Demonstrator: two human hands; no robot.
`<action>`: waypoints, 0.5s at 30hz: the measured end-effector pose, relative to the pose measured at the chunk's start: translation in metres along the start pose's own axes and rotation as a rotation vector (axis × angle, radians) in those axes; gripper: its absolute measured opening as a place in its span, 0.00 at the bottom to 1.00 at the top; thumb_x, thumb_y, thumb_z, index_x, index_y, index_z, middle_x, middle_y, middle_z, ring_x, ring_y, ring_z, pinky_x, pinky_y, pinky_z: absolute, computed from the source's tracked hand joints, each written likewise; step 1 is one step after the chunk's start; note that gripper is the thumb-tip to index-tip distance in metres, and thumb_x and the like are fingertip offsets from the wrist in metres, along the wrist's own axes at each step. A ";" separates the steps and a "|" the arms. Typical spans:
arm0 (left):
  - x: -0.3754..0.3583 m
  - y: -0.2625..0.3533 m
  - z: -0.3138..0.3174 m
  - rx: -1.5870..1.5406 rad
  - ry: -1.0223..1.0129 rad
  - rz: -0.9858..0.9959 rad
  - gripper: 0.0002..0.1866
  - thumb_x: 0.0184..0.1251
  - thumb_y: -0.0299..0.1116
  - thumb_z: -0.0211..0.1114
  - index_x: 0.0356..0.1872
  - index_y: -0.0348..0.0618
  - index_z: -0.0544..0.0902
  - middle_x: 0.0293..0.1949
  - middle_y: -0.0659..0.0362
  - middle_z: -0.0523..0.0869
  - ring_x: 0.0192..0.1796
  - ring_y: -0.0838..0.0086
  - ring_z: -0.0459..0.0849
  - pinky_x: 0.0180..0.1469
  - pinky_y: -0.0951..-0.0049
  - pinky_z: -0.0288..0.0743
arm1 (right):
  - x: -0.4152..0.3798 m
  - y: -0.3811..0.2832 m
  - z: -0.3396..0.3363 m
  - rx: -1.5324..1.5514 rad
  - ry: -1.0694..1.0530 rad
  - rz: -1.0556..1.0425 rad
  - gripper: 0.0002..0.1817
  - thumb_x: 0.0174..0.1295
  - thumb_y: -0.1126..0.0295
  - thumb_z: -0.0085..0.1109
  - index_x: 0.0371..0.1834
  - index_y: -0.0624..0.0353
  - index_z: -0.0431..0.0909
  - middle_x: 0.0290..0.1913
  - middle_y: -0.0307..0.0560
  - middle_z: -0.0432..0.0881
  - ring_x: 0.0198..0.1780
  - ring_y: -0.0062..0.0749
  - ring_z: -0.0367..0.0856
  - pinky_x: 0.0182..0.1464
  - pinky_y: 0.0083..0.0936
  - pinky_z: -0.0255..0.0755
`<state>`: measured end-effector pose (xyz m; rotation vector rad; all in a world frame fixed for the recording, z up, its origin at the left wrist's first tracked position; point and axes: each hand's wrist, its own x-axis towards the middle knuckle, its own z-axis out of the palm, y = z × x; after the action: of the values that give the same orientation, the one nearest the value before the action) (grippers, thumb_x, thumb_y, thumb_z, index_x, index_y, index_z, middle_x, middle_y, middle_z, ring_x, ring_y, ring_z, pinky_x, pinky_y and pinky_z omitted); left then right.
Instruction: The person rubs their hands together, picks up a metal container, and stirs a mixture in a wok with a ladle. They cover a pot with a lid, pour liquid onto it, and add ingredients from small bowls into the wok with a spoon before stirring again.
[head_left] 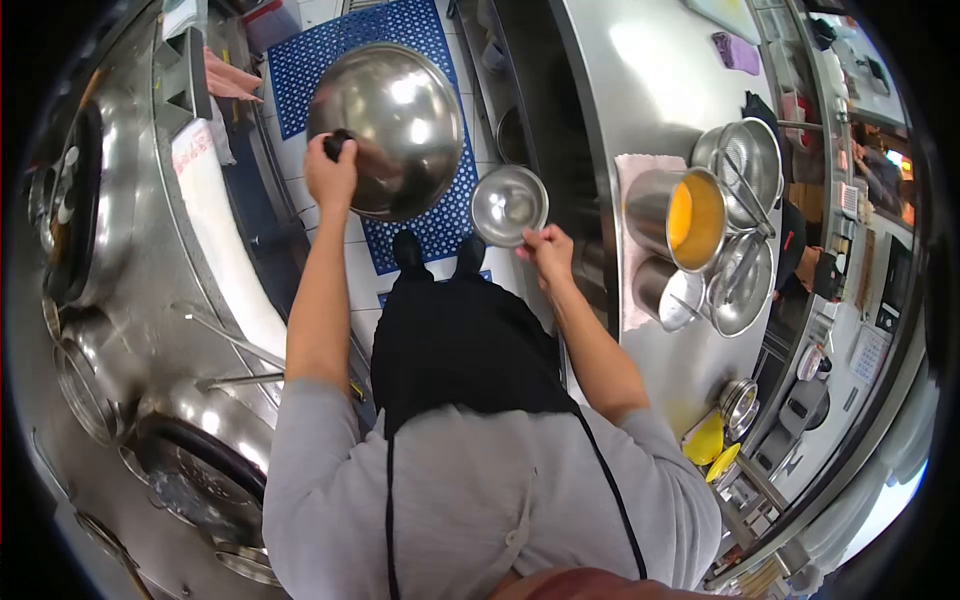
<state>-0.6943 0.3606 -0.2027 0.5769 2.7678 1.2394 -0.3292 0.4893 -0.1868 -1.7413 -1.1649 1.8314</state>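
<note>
My left hand [332,178] is closed around a short black handle at the near left side of a large, round, shiny steel wok [400,110]. The wok hangs over the floor in front of me, and I cannot make out anything inside it. My right hand [550,252] pinches the near right rim of a small steel bowl [509,203] between thumb and fingers. This bowl sits to the right of the wok, slightly apart from it and closer to me. Nothing shows in the bowl but reflections.
A steel counter [650,75] on the right bears a pot of orange-yellow liquid [640,215], a smaller pot [655,290] and strainers [745,300] on a cloth. Left stands a steel cooking station [150,260]. Blue perforated matting [290,95] covers the floor. Another person [800,255] is beyond the counter.
</note>
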 end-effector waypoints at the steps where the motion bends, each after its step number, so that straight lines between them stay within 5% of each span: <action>1: -0.001 -0.001 0.018 0.050 -0.041 0.002 0.22 0.57 0.44 0.72 0.49 0.45 0.81 0.47 0.48 0.84 0.51 0.52 0.82 0.55 0.57 0.74 | -0.007 0.008 -0.002 0.101 0.020 0.080 0.16 0.59 0.79 0.67 0.21 0.56 0.67 0.25 0.45 0.79 0.24 0.31 0.83 0.25 0.25 0.81; 5: -0.016 -0.003 0.087 0.220 -0.275 0.027 0.23 0.57 0.43 0.71 0.51 0.46 0.80 0.52 0.50 0.82 0.57 0.54 0.79 0.56 0.56 0.74 | -0.012 0.051 -0.023 0.187 0.091 0.263 0.14 0.61 0.78 0.66 0.25 0.56 0.68 0.26 0.44 0.79 0.24 0.30 0.83 0.27 0.25 0.85; 15: -0.070 -0.023 0.287 0.292 -0.514 0.280 0.25 0.59 0.44 0.70 0.55 0.43 0.79 0.54 0.49 0.81 0.58 0.57 0.77 0.54 0.50 0.73 | -0.009 0.111 -0.062 0.178 0.121 0.283 0.11 0.64 0.78 0.62 0.27 0.52 0.72 0.31 0.40 0.82 0.28 0.31 0.83 0.33 0.31 0.84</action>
<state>-0.5798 0.5254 -0.4202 1.1519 2.4822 0.5914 -0.2380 0.4361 -0.2585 -1.9592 -0.7153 1.8863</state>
